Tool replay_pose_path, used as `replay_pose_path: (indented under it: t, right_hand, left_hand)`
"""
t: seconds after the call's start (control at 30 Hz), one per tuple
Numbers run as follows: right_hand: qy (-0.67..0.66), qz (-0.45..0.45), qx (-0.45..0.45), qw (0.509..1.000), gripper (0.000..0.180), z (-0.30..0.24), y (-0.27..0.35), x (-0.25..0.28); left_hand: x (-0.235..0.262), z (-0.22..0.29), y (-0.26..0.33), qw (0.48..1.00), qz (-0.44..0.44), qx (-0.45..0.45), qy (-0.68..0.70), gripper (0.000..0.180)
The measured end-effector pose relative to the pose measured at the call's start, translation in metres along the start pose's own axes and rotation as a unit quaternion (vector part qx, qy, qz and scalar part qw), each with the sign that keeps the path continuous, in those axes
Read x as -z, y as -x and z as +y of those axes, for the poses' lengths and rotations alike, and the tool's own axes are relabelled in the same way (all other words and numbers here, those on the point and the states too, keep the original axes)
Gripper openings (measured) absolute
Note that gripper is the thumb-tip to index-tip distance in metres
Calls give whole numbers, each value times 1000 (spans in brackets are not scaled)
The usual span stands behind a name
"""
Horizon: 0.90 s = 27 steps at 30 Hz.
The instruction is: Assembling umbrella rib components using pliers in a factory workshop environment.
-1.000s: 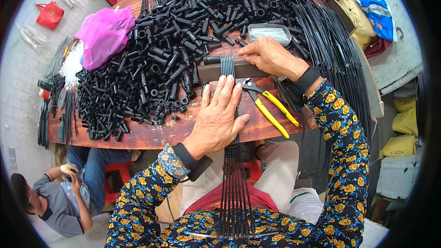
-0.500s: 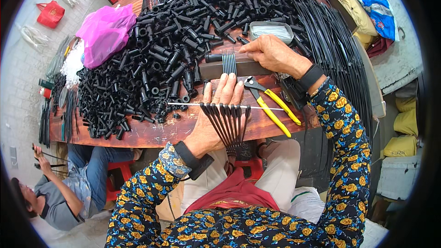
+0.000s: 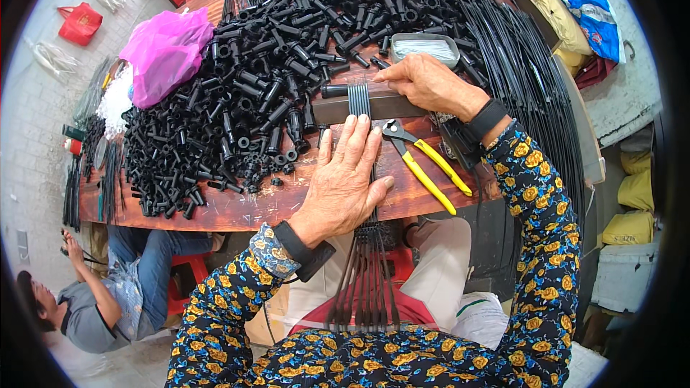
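My left hand (image 3: pixel 345 172) lies flat with fingers stretched, its fingertips on a row of thin dark rods (image 3: pixel 359 100). The rods cross a dark flat bar (image 3: pixel 397 106), and fine wire-like tips show at their far end. From beneath this hand several black strands (image 3: pixel 366 273) run over the table edge to my lap, ending in thicker black tips. At the far end of the row my right hand (image 3: pixel 428 86) is closed in a pinch; what it holds, if anything, is too small to name. Pliers with yellow handles (image 3: pixel 431 169) lie right of my left hand.
A large heap of black tubular parts (image 3: pixel 244 100) covers the table's left and back. A tray of thin pale pins (image 3: pixel 424 50) stands beyond my right hand. Long black rods (image 3: pixel 521 79) lie at right, a pink plastic bag (image 3: pixel 169 54) at left. Another person (image 3: pixel 100 302) sits lower left.
The black strands' thick ends, earlier raised over my left hand on a thin pale rod, now hang down over my lap. Both my hands stay about where they were.
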State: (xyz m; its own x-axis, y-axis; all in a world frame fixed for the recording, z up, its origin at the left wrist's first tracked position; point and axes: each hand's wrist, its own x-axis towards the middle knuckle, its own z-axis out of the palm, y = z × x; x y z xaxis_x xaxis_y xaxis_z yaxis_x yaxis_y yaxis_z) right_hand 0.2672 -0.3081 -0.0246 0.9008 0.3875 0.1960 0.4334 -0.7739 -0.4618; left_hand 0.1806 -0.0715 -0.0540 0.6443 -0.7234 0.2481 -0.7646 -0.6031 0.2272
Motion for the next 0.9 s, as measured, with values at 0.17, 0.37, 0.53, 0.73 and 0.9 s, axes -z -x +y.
replay_pose_path:
  t: [0.17,0.37,0.53,0.73,0.9]
  right_hand:
    - [12,-1,2,1000,29,4,2,-3]
    - [43,37,36,998,28,6,6,-7]
    - [0,44,32,999,29,11,6,-10]
    - [20,44,18,999,30,9,8,-9]
    - [21,59,32,998,31,11,8,-13]
  left_hand:
    - [0,-1,0,1000,-1,0,3,72]
    - [0,0,0,1000,-2,1,3,72]
    - [-2,-1,0,1000,-2,1,6,73]
    - [-2,-1,0,1000,2,0,8,73]
    - [-2,-1,0,1000,11,-2,-3,72]
